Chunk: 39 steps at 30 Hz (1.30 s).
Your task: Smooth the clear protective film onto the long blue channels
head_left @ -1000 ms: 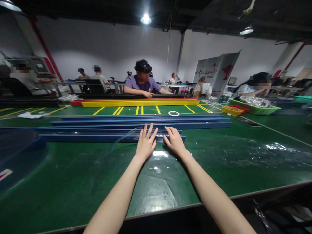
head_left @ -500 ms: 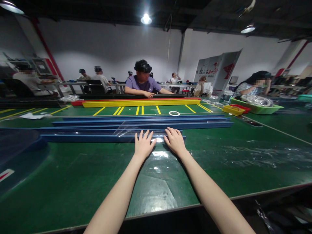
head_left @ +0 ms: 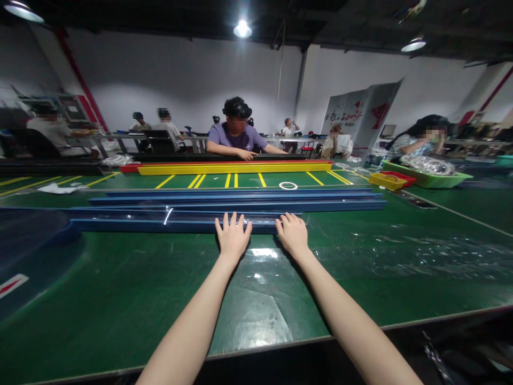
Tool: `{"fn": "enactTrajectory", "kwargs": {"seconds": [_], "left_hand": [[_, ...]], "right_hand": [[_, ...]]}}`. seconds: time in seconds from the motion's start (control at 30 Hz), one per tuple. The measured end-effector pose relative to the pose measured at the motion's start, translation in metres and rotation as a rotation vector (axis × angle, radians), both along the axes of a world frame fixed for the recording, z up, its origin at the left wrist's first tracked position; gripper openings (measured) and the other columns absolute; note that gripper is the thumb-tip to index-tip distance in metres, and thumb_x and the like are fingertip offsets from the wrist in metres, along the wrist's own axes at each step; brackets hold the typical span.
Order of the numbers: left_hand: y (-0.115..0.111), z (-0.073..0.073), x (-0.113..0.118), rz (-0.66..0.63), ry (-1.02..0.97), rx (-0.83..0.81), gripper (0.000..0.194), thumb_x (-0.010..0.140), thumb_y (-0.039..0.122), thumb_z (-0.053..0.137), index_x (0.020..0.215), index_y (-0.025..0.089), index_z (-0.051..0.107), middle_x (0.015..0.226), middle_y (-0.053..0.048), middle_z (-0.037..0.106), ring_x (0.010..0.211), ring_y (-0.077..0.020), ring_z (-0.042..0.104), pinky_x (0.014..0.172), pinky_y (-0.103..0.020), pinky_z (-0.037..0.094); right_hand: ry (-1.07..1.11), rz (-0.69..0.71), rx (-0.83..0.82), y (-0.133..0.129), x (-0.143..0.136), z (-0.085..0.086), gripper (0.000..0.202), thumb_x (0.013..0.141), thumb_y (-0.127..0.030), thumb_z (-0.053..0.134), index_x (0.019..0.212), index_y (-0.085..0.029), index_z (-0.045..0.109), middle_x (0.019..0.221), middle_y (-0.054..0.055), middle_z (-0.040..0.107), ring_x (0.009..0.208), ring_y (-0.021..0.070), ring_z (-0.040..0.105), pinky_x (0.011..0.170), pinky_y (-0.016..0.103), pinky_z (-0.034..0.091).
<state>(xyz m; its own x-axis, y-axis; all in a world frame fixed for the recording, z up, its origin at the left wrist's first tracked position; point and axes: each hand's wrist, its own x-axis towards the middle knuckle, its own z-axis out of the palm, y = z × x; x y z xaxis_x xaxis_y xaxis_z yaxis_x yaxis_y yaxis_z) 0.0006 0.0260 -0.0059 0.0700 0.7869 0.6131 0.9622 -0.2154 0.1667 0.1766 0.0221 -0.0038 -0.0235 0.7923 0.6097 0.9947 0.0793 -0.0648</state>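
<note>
Blue rails (head_left: 320, 206) separate both hands (head_left: 233, 240) (head_left: 294, 236), fingers (head_left: 234, 219) loosely spread, from the white ring (head_left: 288, 189) and yellow rail (head_left: 236, 168).

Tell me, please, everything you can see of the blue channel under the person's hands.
The blue channel is long, straight and probably plastic, with raised edges along both sides. It lies sideways across the green table, nearer than the other blue strips. Glints suggest clear film inside it. The left hand spreads over it; the right hand is at its right end; contact looks likely.
</note>
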Motion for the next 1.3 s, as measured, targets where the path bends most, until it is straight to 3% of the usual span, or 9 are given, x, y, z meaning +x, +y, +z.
{"fn": "enactTrajectory", "kwargs": {"seconds": [0.17, 0.3, 0.4, 0.57, 0.7, 0.8, 1.0, 1.3], "left_hand": [[-0.006, 0.003, 0.008, -0.171, 0.054, 0.044, 0.041, 0.089, 0.036, 0.033, 0.121, 0.019, 0.053, 0.128, -0.008, 0.050, 0.122, -0.0273, 0.039, 0.104, -0.051, 0.020], [-0.010, 0.004, 0.016, -0.265, 0.083, -0.013, 0.038, 0.089, 0.036, 0.034, 0.118, 0.023, 0.055, 0.125, -0.005, 0.053, 0.119, -0.0240, 0.044, 0.102, -0.048, 0.026], [-0.009, 0.004, 0.016, -0.235, 0.064, -0.028, 0.036, 0.089, 0.035, 0.033, 0.113, 0.024, 0.058, 0.123, -0.005, 0.055, 0.116, -0.0237, 0.046, 0.100, -0.048, 0.028], [-0.005, 0.003, 0.009, -0.068, -0.011, 0.043, 0.034, 0.088, 0.034, 0.034, 0.098, 0.021, 0.065, 0.112, -0.007, 0.062, 0.110, -0.0270, 0.051, 0.099, -0.051, 0.027], [-0.004, 0.002, 0.006, 0.021, -0.031, 0.085, 0.034, 0.087, 0.033, 0.036, 0.093, 0.017, 0.065, 0.109, -0.011, 0.063, 0.109, -0.0291, 0.051, 0.098, -0.052, 0.026], [-0.006, 0.004, 0.008, -0.019, -0.024, 0.082, 0.035, 0.087, 0.033, 0.036, 0.101, 0.016, 0.063, 0.114, -0.012, 0.060, 0.113, -0.0288, 0.048, 0.100, -0.052, 0.025], [-0.011, 0.002, 0.019, -0.249, 0.044, 0.021, 0.037, 0.088, 0.034, 0.035, 0.116, 0.021, 0.056, 0.125, -0.008, 0.053, 0.119, -0.0250, 0.043, 0.102, -0.048, 0.026], [-0.010, -0.005, 0.023, -0.265, 0.052, -0.015, 0.038, 0.088, 0.035, 0.036, 0.118, 0.023, 0.054, 0.127, -0.007, 0.051, 0.121, -0.0247, 0.042, 0.101, -0.049, 0.028]], "right_hand": [[-0.087, 0.072, -0.061, -0.001, -0.012, -0.008, 0.052, 0.089, -0.044, 0.029, 0.121, -0.009, 0.051, 0.128, 0.018, 0.048, 0.120, 0.0279, 0.040, 0.096, 0.042, 0.028], [-0.114, 0.184, -0.080, -0.002, -0.016, -0.008, 0.050, 0.090, -0.042, 0.028, 0.124, -0.012, 0.049, 0.131, 0.014, 0.046, 0.122, 0.0255, 0.038, 0.098, 0.041, 0.028], [-0.078, 0.186, -0.072, -0.001, -0.011, -0.003, 0.046, 0.091, -0.036, 0.026, 0.121, -0.013, 0.051, 0.127, 0.012, 0.051, 0.119, 0.0222, 0.043, 0.097, 0.037, 0.030], [0.005, 0.017, 0.008, 0.004, 0.012, 0.003, 0.044, 0.090, -0.033, 0.028, 0.112, -0.010, 0.058, 0.121, 0.015, 0.055, 0.114, 0.0236, 0.047, 0.095, 0.039, 0.032], [0.019, -0.080, -0.009, 0.008, 0.026, -0.002, 0.045, 0.090, -0.033, 0.026, 0.110, -0.010, 0.059, 0.119, 0.016, 0.056, 0.114, 0.0248, 0.047, 0.093, 0.040, 0.032], [-0.010, -0.098, -0.048, 0.008, 0.022, -0.007, 0.046, 0.090, -0.035, 0.027, 0.116, -0.009, 0.055, 0.125, 0.017, 0.051, 0.119, 0.0262, 0.042, 0.096, 0.042, 0.029], [-0.067, 0.004, -0.079, 0.002, -0.003, -0.010, 0.051, 0.090, -0.042, 0.027, 0.123, -0.010, 0.050, 0.130, 0.020, 0.045, 0.122, 0.0273, 0.038, 0.097, 0.044, 0.027], [-0.102, 0.038, -0.087, 0.002, -0.001, -0.008, 0.050, 0.090, -0.043, 0.027, 0.122, -0.013, 0.051, 0.130, 0.017, 0.046, 0.121, 0.0254, 0.039, 0.096, 0.042, 0.029]]}}
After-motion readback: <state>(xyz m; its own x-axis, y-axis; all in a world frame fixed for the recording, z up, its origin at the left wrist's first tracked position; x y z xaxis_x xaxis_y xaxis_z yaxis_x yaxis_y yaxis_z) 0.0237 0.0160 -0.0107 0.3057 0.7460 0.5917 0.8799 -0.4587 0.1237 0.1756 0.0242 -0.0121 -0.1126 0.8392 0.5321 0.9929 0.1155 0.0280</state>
